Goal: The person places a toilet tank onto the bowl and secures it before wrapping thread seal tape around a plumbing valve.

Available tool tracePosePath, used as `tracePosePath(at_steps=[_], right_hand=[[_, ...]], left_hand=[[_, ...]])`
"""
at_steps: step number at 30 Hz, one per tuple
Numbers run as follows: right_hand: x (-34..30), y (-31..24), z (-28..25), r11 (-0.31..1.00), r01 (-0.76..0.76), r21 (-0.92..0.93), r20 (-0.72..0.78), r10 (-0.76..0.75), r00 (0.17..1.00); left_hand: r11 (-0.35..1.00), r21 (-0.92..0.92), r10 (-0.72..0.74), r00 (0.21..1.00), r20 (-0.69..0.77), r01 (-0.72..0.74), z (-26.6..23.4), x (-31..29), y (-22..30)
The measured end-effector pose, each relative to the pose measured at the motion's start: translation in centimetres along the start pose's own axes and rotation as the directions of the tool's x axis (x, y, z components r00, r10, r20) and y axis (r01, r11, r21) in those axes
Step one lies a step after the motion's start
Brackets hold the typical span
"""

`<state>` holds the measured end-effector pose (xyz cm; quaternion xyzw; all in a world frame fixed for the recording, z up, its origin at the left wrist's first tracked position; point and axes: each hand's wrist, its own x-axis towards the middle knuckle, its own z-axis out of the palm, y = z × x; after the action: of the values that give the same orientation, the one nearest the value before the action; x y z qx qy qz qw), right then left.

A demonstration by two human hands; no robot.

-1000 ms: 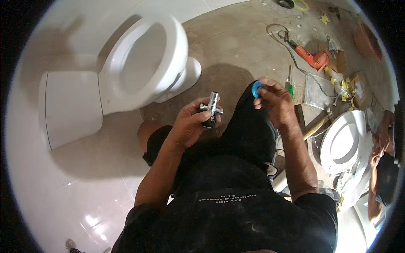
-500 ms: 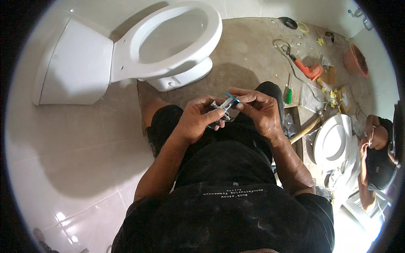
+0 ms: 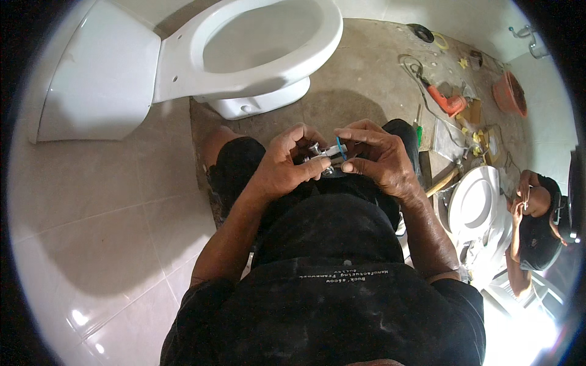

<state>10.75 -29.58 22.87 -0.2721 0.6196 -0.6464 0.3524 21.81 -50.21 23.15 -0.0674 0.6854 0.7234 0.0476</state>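
Broadly from left to right, a white toilet tank (image 3: pixel 94 79) sits near the edge of the view, joined to a white toilet bowl (image 3: pixel 180 61) with no seat fitted. At the centre, the left hand (image 3: pixel 290 160) is closed around a small chrome fitting (image 3: pixel 332 152), gripping it so that its tube end points right. At that end is a blue ring (image 3: pixel 339 145) (seen nearly edge-on, so I cannot tell whether it goes around the tube or only rests against it), pinched between the thumb and fingers of the right hand (image 3: pixel 375 155). The step in hand appears to be working the ring at the fitting's end; the next move seems to call for a steady left hand and a small, square turn or push from the right. Beyond, rightward, come a green-handled screwdriver (image 3: pixel 419 135), a tool with a wooden handle (image 3: pixel 444 182), an orange drill (image 3: pixel 448 104), a white oval piece (image 3: pixel 455 210) and another person (image 3: pixel 540 241) in dark clothing.
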Motion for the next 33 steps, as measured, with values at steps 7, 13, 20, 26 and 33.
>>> tracePosePath(at_steps=[7,13,20,26,33], right_hand=[[1.9,0.0,1.7,0.995,-0.069,-0.070,0.005,0.069,0.998],[3.5,2.7,3.8,0.997,-0.065,0.037,-0.279,0.073,0.958],[4.7,4.1,4.5,0.987,-0.161,-0.023,-0.245,0.151,0.958],[5.3,5.4,4.8,0.993,-0.121,-0.013,-0.268,0.114,0.957],[4.6,4.8,6.2,0.944,-0.036,-0.329,-0.295,-0.066,0.953]], left_hand=[[0.956,0.252,0.160,0.987,-0.025,-0.148,-1.2,1.0,-0.5],[0.939,-0.344,-0.065,0.987,-0.145,0.011,-2.0,1.1,-2.0],[0.769,-0.636,-0.093,0.970,-0.224,-0.073,-2.1,1.5,-4.6],[0.796,-0.584,0.006,0.967,-0.255,-0.159,-2.5,1.3,-5.8],[0.700,-0.709,-0.131,0.962,-0.241,-0.083,-1.8,1.9,-6.3]])
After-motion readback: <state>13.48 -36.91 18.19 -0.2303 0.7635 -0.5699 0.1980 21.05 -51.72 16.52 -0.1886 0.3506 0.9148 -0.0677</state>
